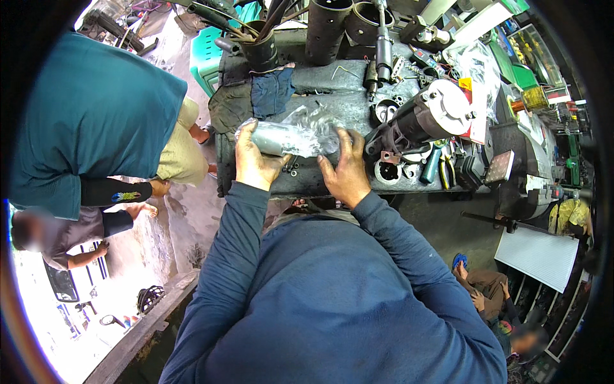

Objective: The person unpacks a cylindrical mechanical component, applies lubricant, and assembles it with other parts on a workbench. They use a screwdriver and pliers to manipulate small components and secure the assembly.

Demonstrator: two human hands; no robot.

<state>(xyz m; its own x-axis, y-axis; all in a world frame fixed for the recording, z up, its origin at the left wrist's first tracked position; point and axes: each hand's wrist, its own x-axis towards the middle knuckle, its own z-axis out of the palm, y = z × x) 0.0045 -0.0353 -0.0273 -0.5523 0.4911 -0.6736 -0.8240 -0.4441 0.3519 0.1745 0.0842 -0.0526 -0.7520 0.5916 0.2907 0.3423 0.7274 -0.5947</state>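
A silvery cylinder point(272, 139) lies in a crumpled clear plastic bag point(312, 133) above the dark workbench. My left hand point(254, 160) is closed around the cylinder's left end, thumb below it. At the bag's loose right end, my right hand point(348, 168) grips the plastic between curled fingers and thumb. Several small nuts point(293, 168) rest on the bench by my left thumb. Just right of my right hand sits a starter motor point(422, 118) with a silvery end.
Dark cloths point(272, 91) lie at the bench's left edge, below a can of rods point(261, 54). Metal tubes point(327, 29) stand at the back. Pliers point(447, 171) and loose parts crowd the right. A person in teal point(96, 115) stands left; another person point(489, 294) sits lower right.
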